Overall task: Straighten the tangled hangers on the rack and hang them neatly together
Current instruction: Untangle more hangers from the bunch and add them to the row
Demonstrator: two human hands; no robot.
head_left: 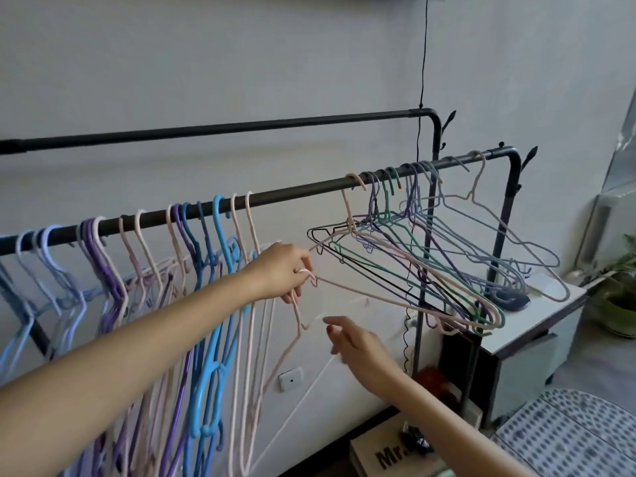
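Note:
A black clothes rack rail [303, 189] runs across the view. Several blue, purple and pink hangers [213, 304] hang straight down along its left part. A tangled bunch of wire hangers [430, 256] in green, purple, pink and black sits tilted on the right part. My left hand [285, 273] is shut on the hook of a pink wire hanger [378, 297], held off the rail below its middle. My right hand [351, 342] is lower, fingers apart, holding nothing, just beside the pink hanger's lower wire.
A second, higher rail [220, 127] runs behind, close to the white wall. A white cabinet [537, 325] stands under the rack's right end, a potted plant [619, 304] beyond it. A cardboard box [385, 452] and a dotted mat [571, 438] lie on the floor.

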